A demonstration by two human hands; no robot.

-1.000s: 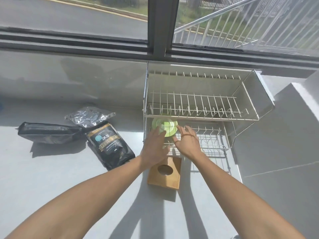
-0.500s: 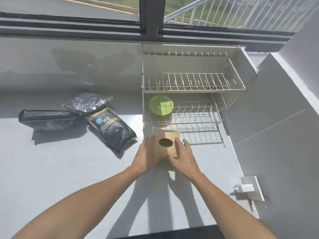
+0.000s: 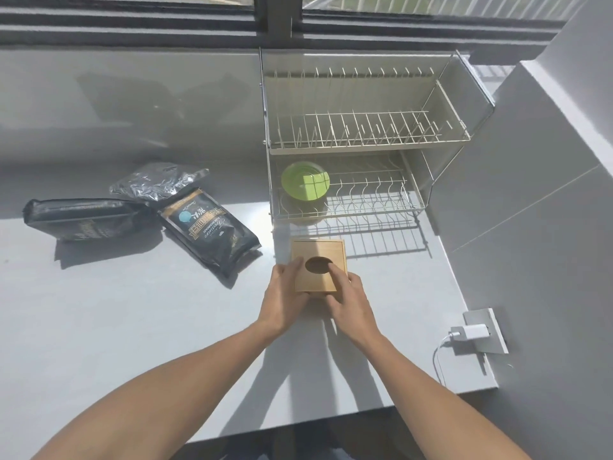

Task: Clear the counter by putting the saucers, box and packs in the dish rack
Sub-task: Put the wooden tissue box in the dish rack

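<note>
Moved from green saucers point(image 3: 305, 184) in dish rack point(image 3: 368, 146) to wooden box point(image 3: 319, 265) before rack; left hand point(image 3: 286, 295), right hand point(image 3: 349, 298) clamped on sides, ready to lift.

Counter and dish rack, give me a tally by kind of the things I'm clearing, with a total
Saucers, seen as one green stack on the lower shelf of the dish rack; how many it holds cannot be told: 1
Wooden box, held by the left hand and right hand: 1
Packs on the counter, black, silver and printed black: 3
Total: 5
</note>
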